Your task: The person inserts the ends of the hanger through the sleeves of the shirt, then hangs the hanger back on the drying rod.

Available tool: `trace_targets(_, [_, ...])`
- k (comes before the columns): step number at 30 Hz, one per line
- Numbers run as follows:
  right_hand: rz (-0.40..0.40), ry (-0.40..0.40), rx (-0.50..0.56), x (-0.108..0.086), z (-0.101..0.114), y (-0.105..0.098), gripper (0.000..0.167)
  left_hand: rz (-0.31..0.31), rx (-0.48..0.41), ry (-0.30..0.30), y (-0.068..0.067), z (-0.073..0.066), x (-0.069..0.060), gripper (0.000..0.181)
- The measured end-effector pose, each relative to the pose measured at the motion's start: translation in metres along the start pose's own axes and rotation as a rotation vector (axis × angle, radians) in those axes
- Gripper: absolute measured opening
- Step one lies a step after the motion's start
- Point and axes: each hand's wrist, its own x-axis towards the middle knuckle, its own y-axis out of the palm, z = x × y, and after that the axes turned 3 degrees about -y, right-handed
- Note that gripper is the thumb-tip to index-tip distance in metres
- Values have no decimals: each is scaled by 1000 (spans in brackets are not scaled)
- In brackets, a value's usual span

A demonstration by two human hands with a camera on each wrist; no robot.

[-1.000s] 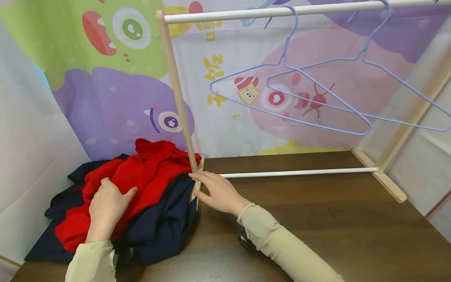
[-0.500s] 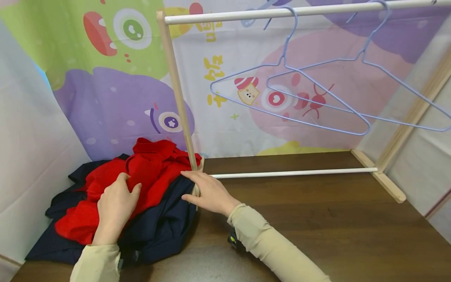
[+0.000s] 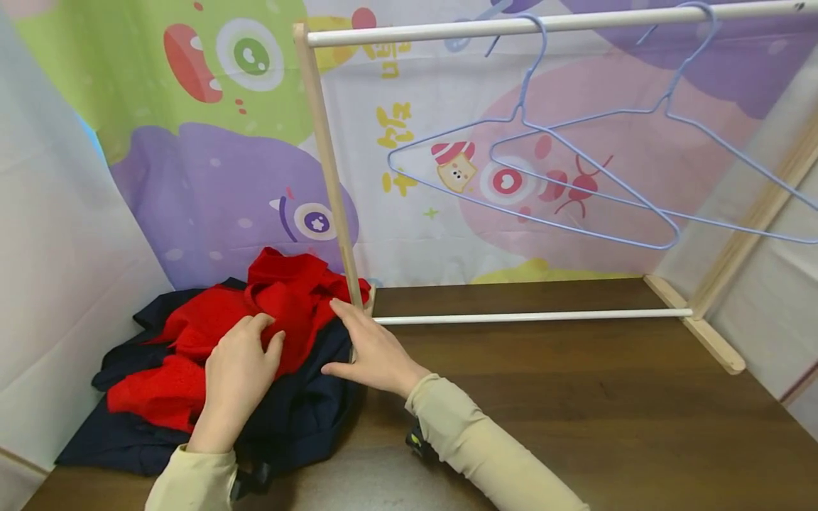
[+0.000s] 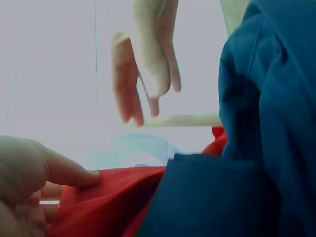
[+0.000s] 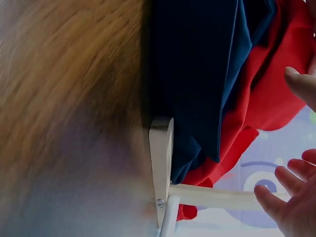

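A red garment (image 3: 294,291) lies crumpled on top of dark navy clothing (image 3: 300,404), together forming a heap at the left in the head view. My left hand (image 3: 239,372) grips the red cloth; in the left wrist view its thumb (image 4: 81,177) lies over the fabric edge, with the fingers partly hidden. My right hand (image 3: 377,355) hovers at the heap's right side, beside the rack's left post, with fingers spread and nothing in them. In the right wrist view, the right hand's fingers (image 5: 291,187) are apart from the cloth.
A wooden rack with a white top rail (image 3: 434,31) stands on the brown table (image 3: 575,397). Two blue wire hangers (image 3: 530,128) hang from the rail. A low white bar (image 3: 530,316) joins the rack's feet. A patterned curtain (image 3: 243,177) covers the back.
My left hand has moved right across the heap, and the red cloth has bunched and shifted under it. My right hand has drawn slightly left, away from the rack's foot.
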Motion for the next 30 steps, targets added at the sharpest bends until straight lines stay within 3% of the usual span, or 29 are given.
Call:
trace_targets(8, [-36,-58,-34,4,5,4,88,14,-64,104,3,-13,-6,18])
trace_targets(16, [-65,-77,-30,6,1,8,88,28,-67,159,4,-21,-10,15])
trace_targets(24, [-75,-99,-15,9,0,11,91,6,-87,223,-1,-33,-17,14])
trace_targets(30, [-77,-92,29,10,-5,14,90,-29,-75,324,-6,-49,-28,16])
